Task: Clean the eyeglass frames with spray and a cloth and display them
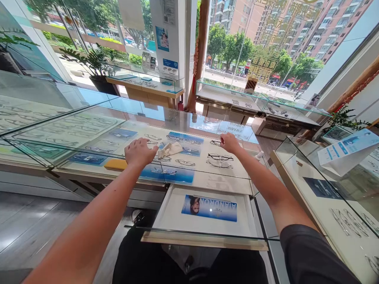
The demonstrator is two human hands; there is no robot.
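My left hand (139,153) rests palm down over the glass counter top with its fingers spread, beside a crumpled beige cloth (170,150). A yellow-orange block (115,164) lies to its left, nearer to me. Farther right, my right hand (230,143) is closed at a pair of dark-framed glasses (216,142), its fingertips at their right end. Two more pairs, one black-framed (220,157) and one thinner (219,164), sit just below that hand. Several other glasses are spread between the hands, some on blue cards.
An open white drawer (170,211) with a blue printed card (209,208) juts toward my lap. Glass display cases (308,173) stand on the right, with a folded leaflet (349,152) on top. More cases (148,85) and a potted plant (96,65) line the windows.
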